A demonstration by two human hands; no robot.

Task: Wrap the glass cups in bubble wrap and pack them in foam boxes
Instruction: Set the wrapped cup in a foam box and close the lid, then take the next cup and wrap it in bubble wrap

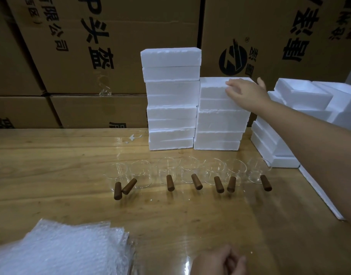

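R hand [245, 92] reaches far fwd, fingers spread over top box [220, 88] of the short foam stack [220, 124]; thumb behind the far edge, fingertips on the front face, so it's gripping that box, which sits still on the stack. L hand [220, 261] rests at the near table edge, curled into a loose fist; nothing visible in it.

Tall stack [171, 100] of closed foam boxes stands just left of the short one, touching it side to side. Both sit on the wood table [51, 175], backed up against a wall of cartons [91, 46] w/ printed black characters. To the right, a loose pile of open foam trays [301, 100] and lids leans near the R forearm; one flat foam strip [321, 195] lies along the table's right edge, under the arm.

Cups [190, 171]: seven clear glass ones in a row across mid-table, just in front of the stacks, each w/ a brown wooden handle [196, 181] pointing toward the camera. Two leftmost handles angle together, nearly touching. All unwrapped, well apart from the L hand. The R arm passes above the rightmost cup's side, not touching.

Bubble wrap [61, 249]: a fanned pile of sheets at near left corner, beside the L hand. Small white foam crumbs [134, 136] on the table by the tall stack's base.
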